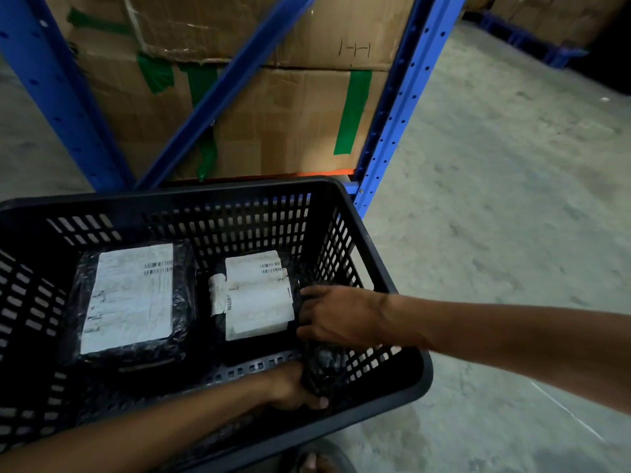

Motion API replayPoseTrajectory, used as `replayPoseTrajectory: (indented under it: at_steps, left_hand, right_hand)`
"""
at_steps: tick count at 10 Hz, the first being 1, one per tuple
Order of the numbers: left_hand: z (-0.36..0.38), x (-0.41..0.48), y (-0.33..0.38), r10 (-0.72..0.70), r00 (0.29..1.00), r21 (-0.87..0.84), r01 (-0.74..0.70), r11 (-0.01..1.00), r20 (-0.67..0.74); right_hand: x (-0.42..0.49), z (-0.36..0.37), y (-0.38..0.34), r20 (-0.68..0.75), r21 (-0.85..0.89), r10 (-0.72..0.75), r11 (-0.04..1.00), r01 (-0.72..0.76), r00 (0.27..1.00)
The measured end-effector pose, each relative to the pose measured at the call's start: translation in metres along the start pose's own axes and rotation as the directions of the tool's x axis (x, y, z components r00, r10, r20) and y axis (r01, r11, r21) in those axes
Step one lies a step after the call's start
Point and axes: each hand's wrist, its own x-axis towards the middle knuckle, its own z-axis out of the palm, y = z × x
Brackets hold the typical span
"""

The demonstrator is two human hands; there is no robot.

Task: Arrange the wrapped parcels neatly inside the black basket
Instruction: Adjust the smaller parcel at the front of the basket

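A black plastic lattice-walled basket (345, 199) sits on a grey concrete floor (495, 199) in front of a blue steel storage rack (392, 107) loaded with large brown cardboard boxes (290, 124) patched with green tape.

Inside the basket, 2 parcels lie flat on the bottom, side by side, each wrapped in shiny black plastic film with a white printed shipping label facing up. The larger flat parcel (131, 302) lies toward the left wall; the smaller parcel (256, 295) lies just to its right, with a narrow gap between them.

A 3rd parcel, a dark crinkled plastic-wrapped bundle (322, 367), stands on edge in the slot between the smaller parcel and the basket's right wall. Both hands are on it. The right hand (336, 317) reaches in over the right rim, fingers curled down over the bundle's top edge and pressed against the side of the smaller parcel. The left hand (293, 387) comes in from the near side, its fingers wrapped around the bundle's lower end and a thumbnail showing at the front, so it grips the wrap firmly.

At the bottom edge of the view, part of a foot in a dark sandal (317, 460) shows just beside the basket's near wall.
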Motion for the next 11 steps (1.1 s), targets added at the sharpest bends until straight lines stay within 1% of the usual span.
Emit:
replayPoseTrajectory:
  at_steps: [1, 2, 3, 4, 5, 6, 7, 8, 9, 10, 11]
  left_hand:
    - [-0.023, -0.029, 0.001, -0.025, 0.995, -0.027, 0.027, 0.999, 0.092]
    - [-0.069, -0.086, -0.003, -0.085, 0.989, -0.034, 0.089, 0.995, 0.122]
    - [-0.108, -0.152, -0.012, -0.039, 0.998, -0.415, 0.019, 0.910, -0.041]
    - [-0.134, -0.183, -0.014, -0.073, 0.953, -0.805, -0.205, 0.557, -0.293]
    - [-0.149, -0.184, -0.003, -0.155, 0.866, -0.849, -0.406, 0.338, -0.476]
    - [-0.142, -0.155, 0.012, -0.324, 0.687, -0.735, -0.461, 0.497, -0.650]
    - [-0.138, -0.119, 0.009, -0.424, 0.643, -0.738, -0.350, 0.576, -0.637]
    - [-0.133, -0.100, 0.009, -0.431, 0.729, -0.747, -0.164, 0.645, -0.532]
    - [-0.123, -0.096, 0.007, -0.389, 0.788, -0.696, -0.070, 0.714, -0.478]
    - [-0.125, -0.107, 0.003, -0.313, 0.808, -0.655, -0.117, 0.746, -0.500]
    - [-0.116, -0.153, 0.002, -0.253, 0.777, -0.592, -0.184, 0.785, -0.577]
  right_hand:
    - [0.009, -0.013, 0.021, 0.006, 0.267, 0.036, 0.963, -0.037, 0.999]
    - [-0.002, -0.042, 0.048, 0.071, 0.679, 0.126, 0.721, -0.141, 0.989]
    - [-0.018, -0.063, 0.068, 0.020, 0.952, 0.378, 0.276, -0.133, 0.926]
    - [-0.016, -0.067, 0.070, 0.166, 0.935, 0.576, -0.350, 0.058, 0.800]
    - [0.004, -0.069, 0.060, 0.363, 0.709, 0.570, -0.682, 0.178, 0.738]
    - [0.029, -0.068, 0.049, 0.481, 0.623, 0.592, -0.750, 0.223, 0.647]
    - [0.049, -0.049, 0.040, 0.577, 0.610, 0.614, -0.762, 0.216, 0.539]
    - [0.067, -0.018, 0.028, 0.637, 0.712, 0.670, -0.701, 0.045, 0.381]
    - [0.085, 0.017, 0.025, 0.624, 0.779, 0.711, -0.538, -0.322, 0.323]
    - [0.080, 0.007, 0.036, 0.595, 0.803, 0.723, -0.513, -0.304, 0.351]
    - [0.041, -0.034, 0.038, 0.516, 0.841, 0.785, -0.540, -0.029, 0.344]
